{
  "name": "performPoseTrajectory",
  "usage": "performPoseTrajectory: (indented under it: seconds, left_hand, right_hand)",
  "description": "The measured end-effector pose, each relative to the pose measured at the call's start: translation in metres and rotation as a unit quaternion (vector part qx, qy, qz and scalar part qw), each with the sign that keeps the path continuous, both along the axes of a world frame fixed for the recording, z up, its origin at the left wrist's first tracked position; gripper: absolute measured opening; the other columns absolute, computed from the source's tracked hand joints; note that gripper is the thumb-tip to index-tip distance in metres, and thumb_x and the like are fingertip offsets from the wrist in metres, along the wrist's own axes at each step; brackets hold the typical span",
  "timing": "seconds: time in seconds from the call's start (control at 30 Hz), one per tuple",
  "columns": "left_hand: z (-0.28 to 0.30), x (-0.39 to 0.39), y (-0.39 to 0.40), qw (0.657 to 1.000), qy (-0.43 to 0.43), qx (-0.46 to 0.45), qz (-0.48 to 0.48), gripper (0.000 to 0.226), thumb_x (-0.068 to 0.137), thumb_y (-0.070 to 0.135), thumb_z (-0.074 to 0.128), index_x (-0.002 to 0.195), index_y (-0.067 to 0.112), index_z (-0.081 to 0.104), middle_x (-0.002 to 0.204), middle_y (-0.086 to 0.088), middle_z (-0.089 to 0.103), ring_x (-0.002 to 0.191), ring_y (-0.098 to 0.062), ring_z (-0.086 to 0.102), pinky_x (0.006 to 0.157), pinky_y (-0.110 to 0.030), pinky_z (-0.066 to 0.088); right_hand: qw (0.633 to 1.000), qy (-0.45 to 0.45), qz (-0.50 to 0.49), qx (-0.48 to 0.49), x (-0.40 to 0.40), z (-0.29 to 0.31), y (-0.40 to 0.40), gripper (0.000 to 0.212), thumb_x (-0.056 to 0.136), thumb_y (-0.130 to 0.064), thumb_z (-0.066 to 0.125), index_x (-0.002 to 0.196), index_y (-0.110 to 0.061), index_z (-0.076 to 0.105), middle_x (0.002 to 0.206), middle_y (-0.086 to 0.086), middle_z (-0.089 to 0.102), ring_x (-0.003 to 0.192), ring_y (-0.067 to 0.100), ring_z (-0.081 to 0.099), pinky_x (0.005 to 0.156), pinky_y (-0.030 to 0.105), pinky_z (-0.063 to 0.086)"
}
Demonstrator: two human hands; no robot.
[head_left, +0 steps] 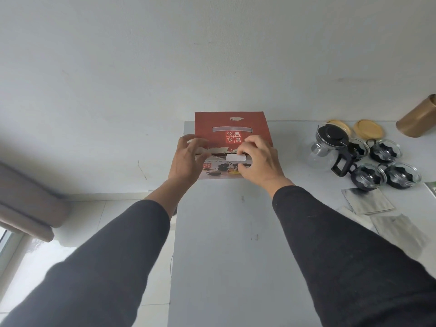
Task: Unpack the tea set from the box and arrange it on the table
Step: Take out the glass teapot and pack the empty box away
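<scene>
A grey table (pixel 236 244) carried a red box (pixel 232 125), a glass teapot (pixel 326 147), four glass cups (pixel 387 166), two bamboo lids (pixel 368 129), a brass canister (pixel 417 119) and foil packets (pixel 368 200).

Red printed cardboard box (pixel 232 128) – matt face, torn paper edge showing pale raw board, white plastic-looking handle strip (pixel 232 129) through its slot. Grey table top (pixel 236 232) is smooth and matt. Clear glass teapot (pixel 324 149) is glossy, with a black plastic lid and handle. Four clear glass cups (pixel 385 151) in black plastic holders, also shiny. Two round wooden lids (pixel 368 129) – pale, satin finish. Gold cylindrical tin (pixel 418 120) looks like brushed metal. Silver foil pouches (pixel 368 201) are creased, dull sheen. Sleeves (pixel 342 244) are dark knit cloth, matt.
</scene>
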State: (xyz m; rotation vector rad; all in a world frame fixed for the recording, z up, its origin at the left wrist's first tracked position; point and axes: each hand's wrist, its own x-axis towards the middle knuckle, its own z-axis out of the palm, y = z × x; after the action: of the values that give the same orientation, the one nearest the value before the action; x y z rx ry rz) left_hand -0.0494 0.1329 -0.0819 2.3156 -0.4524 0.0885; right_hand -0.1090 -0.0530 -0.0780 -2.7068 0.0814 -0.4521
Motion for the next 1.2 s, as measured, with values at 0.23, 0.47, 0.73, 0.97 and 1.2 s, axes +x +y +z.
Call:
performPoseTrajectory:
  seconds: [0.23,0.47,0.73,0.97,1.2]
  left_hand:
    - [-0.003,0.004,-0.001,1.0,-0.004,0.0,0.003,0.029,0.09,0.018,0.061,0.119,0.015,0.06,0.134,-0.007,0.045,0.113,-0.017,0.051,0.088,-0.012,0.031]
    - [-0.003,0.006,-0.002,1.0,-0.003,-0.003,0.002,0.029,0.09,0.018,0.061,0.119,0.015,0.06,0.134,-0.007,0.045,0.114,-0.018,0.051,0.088,-0.012,0.031]
    - [-0.01,0.012,-0.001,1.0,0.002,-0.018,0.01,0.029,0.088,0.017,0.062,0.118,0.017,0.06,0.127,-0.004,0.053,0.116,-0.017,0.05,0.086,-0.006,0.027]
    - [-0.013,0.018,-0.004,0.994,0.104,-0.028,0.028,0.071,0.095,0.031,0.054,0.151,0.017,0.014,0.143,-0.006,0.047,0.129,-0.027,0.047,0.102,-0.038,0.04]
    - [-0.009,0.034,-0.026,0.984,0.169,-0.019,0.057,0.065,0.101,0.033,0.04,0.152,0.025,0.001,0.135,-0.008,0.054,0.11,-0.029,0.055,0.071,-0.028,0.04]
  right_hand:
    - [1.0,-0.019,-0.001,-0.021,0.004,-0.005,-0.003,0.011,0.068,-0.009,0.077,0.073,-0.013,0.068,0.1,0.007,0.062,0.093,0.031,0.06,0.073,0.034,0.036]
    - [1.0,-0.009,-0.019,-0.002,0.009,-0.003,-0.003,0.007,0.074,-0.011,0.074,0.073,-0.013,0.068,0.101,0.003,0.061,0.095,0.027,0.058,0.075,0.033,0.037]
    - [0.996,0.068,-0.064,-0.005,0.023,0.015,-0.003,0.04,0.079,-0.025,0.074,0.112,-0.013,0.056,0.113,0.006,0.05,0.093,0.024,0.054,0.085,0.035,0.046]
    - [0.968,0.057,-0.212,0.124,0.024,-0.003,-0.008,0.1,0.063,-0.041,0.084,0.143,-0.033,0.025,0.148,0.018,0.019,0.134,0.036,0.031,0.104,0.051,0.037]
    - [0.973,0.067,-0.161,0.151,0.054,-0.01,-0.026,0.068,0.074,-0.033,0.078,0.135,-0.029,0.048,0.14,0.011,0.035,0.126,0.033,0.041,0.107,0.042,0.039]
